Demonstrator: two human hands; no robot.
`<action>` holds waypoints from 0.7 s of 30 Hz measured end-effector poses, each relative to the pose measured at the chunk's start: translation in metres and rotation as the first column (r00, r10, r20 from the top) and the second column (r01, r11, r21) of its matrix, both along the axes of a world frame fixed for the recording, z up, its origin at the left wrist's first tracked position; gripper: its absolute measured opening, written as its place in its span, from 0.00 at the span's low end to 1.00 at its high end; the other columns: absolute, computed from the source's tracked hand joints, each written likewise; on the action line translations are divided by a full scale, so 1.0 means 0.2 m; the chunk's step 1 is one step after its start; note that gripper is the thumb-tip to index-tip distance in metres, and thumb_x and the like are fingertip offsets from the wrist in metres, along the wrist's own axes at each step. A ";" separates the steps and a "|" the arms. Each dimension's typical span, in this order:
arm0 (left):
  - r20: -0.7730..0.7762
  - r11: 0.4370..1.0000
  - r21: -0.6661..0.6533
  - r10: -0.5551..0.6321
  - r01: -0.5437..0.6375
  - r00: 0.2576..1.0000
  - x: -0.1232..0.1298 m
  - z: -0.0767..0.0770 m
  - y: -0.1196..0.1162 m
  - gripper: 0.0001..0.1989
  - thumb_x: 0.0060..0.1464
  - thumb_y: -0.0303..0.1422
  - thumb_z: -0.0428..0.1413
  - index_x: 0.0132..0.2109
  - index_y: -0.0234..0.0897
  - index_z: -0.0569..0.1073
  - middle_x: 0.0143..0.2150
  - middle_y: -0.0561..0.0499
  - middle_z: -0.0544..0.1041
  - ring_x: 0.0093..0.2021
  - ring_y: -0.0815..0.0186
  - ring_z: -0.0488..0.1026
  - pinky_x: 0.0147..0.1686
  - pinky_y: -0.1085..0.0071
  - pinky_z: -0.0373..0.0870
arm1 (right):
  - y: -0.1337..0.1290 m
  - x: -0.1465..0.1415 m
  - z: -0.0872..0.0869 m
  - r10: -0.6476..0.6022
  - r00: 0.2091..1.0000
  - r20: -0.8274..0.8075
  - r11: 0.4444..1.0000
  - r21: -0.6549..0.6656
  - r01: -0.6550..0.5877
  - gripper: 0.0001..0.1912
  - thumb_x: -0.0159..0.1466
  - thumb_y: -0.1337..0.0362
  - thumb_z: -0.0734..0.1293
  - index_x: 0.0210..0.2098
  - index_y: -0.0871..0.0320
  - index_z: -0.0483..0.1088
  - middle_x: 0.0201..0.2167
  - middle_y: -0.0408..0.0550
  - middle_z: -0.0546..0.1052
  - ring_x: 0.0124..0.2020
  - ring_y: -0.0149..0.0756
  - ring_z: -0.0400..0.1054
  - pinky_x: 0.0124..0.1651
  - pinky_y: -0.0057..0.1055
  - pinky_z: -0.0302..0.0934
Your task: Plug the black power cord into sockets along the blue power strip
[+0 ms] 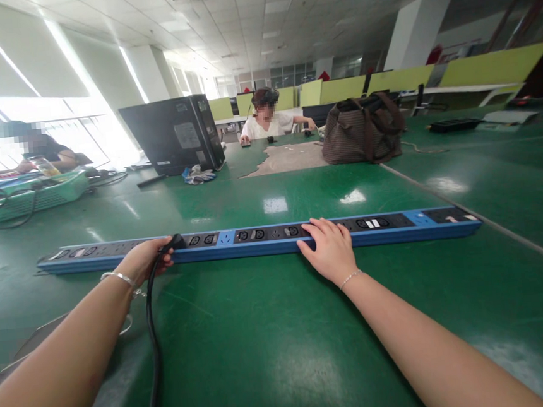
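Observation:
A long blue power strip (261, 249) with black socket sections lies across the green table in front of me. My left hand (150, 258) pinches a black plug (176, 241) at the strip's top, left of its middle. Whether its pins sit in a socket is hidden. From that plug a thick black cable (153, 340) hangs toward me along the table. My right hand (330, 249) grips the strip right of its middle, fingers over the top and thumb by the near side, covering some sockets.
Behind the strip stand a black computer case (170, 136), gloves (198, 174) and a brown bag (362, 129). A green basket (68, 191) with cables is at left. One person (267, 124) sits across the table, another (52, 150) at far left. A seam (442, 195) crosses the right side.

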State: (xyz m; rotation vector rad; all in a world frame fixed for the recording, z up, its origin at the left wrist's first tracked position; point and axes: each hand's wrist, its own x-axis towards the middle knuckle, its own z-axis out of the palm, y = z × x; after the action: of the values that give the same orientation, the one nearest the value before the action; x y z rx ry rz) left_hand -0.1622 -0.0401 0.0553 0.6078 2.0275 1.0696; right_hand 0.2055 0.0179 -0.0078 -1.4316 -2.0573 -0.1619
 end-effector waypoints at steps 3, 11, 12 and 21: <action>-0.015 1.000 -0.006 0.004 -0.004 1.000 -0.01 0.00 0.01 0.13 0.52 0.39 0.51 0.27 0.33 0.66 0.14 0.55 0.65 0.15 0.72 0.64 0.15 0.78 0.60 | 0.00 0.00 0.00 -0.003 1.000 -0.005 1.000 0.000 0.003 0.20 0.63 0.54 0.59 0.49 0.55 0.70 0.55 0.50 0.70 0.58 0.45 0.58 0.59 0.46 0.43; 0.011 0.999 -0.037 0.000 0.001 1.000 0.01 0.01 0.00 0.14 0.53 0.40 0.50 0.26 0.33 0.68 0.13 0.54 0.66 0.16 0.70 0.67 0.15 0.77 0.62 | 0.00 0.00 0.00 -0.005 1.000 -0.002 1.000 -0.007 0.005 0.20 0.62 0.54 0.60 0.50 0.55 0.70 0.55 0.50 0.70 0.58 0.44 0.58 0.60 0.47 0.43; 0.025 0.999 -0.042 -0.004 0.005 1.000 0.02 0.01 0.00 0.15 0.53 0.40 0.50 0.26 0.33 0.68 0.14 0.54 0.66 0.16 0.69 0.67 0.16 0.77 0.63 | 0.00 0.00 0.00 -0.006 1.000 -0.002 1.000 -0.008 0.006 0.20 0.62 0.54 0.60 0.50 0.55 0.70 0.55 0.50 0.70 0.58 0.44 0.58 0.60 0.47 0.43; 0.064 1.000 0.012 -0.002 0.002 0.998 0.06 0.01 -0.03 0.15 0.55 0.39 0.50 0.27 0.33 0.70 0.17 0.52 0.71 0.18 0.70 0.69 0.20 0.75 0.67 | 0.00 0.00 0.00 -0.008 1.000 -0.006 1.000 -0.005 0.008 0.19 0.62 0.54 0.60 0.49 0.54 0.70 0.55 0.50 0.70 0.58 0.44 0.58 0.60 0.47 0.43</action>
State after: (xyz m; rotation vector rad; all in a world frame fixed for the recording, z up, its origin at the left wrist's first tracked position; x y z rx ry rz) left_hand -0.1493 -0.0457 0.0577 0.5743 1.9660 1.0870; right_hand 0.2051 0.0172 -0.0071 -1.4414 -2.0486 -0.1550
